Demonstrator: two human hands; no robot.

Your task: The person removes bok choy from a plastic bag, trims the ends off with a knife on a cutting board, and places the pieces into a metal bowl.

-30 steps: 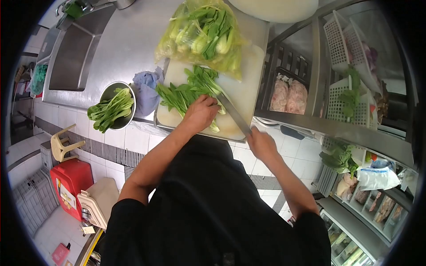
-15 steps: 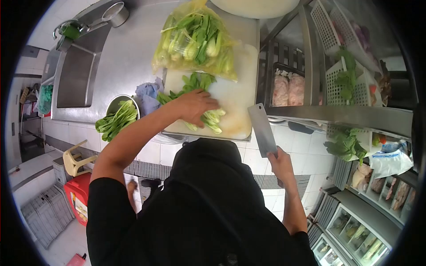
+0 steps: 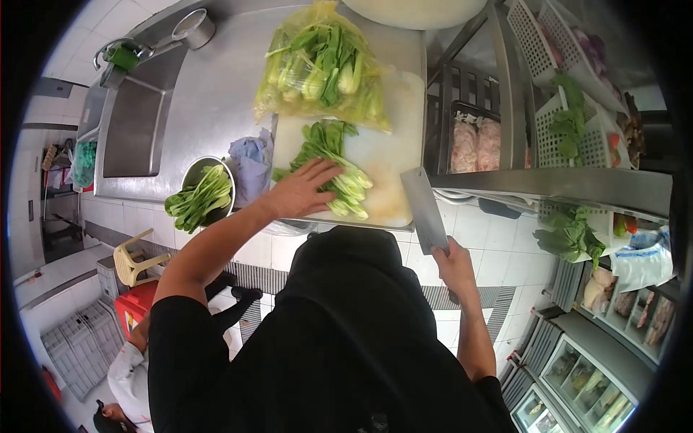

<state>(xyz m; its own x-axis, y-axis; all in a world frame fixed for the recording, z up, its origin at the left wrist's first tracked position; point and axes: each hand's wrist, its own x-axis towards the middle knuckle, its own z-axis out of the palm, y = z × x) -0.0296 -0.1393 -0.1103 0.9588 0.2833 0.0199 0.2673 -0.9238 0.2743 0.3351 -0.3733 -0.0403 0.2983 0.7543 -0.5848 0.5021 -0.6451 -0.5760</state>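
Cut leafy greens [image 3: 349, 189] lie on the white cutting board [image 3: 401, 123]. My left hand [image 3: 307, 189] rests on them with its fingers spread. In my right hand [image 3: 453, 265] is the handle of a cleaver [image 3: 423, 209], whose broad blade points up and away at the board's right front corner, apart from the greens. A yellow plastic bag [image 3: 317, 68] full of greens lies over the far part of the board. To the left, a metal bowl [image 3: 229, 180] holds more greens beside a crumpled blue cloth [image 3: 251, 162].
A sink [image 3: 137, 130] and a small metal pot [image 3: 193, 30] are at the left. Rightward are a metal rack [image 3: 563, 178], white baskets [image 3: 545, 137] and a tray of meat [image 3: 476, 144]. Another person [image 3: 126, 382] is at the lower left, near a red box [image 3: 133, 307].
The cleaver has moved off the greens to the board's right edge. My left hand has shifted left and its fingers have opened over the greens. Another person has come into view.
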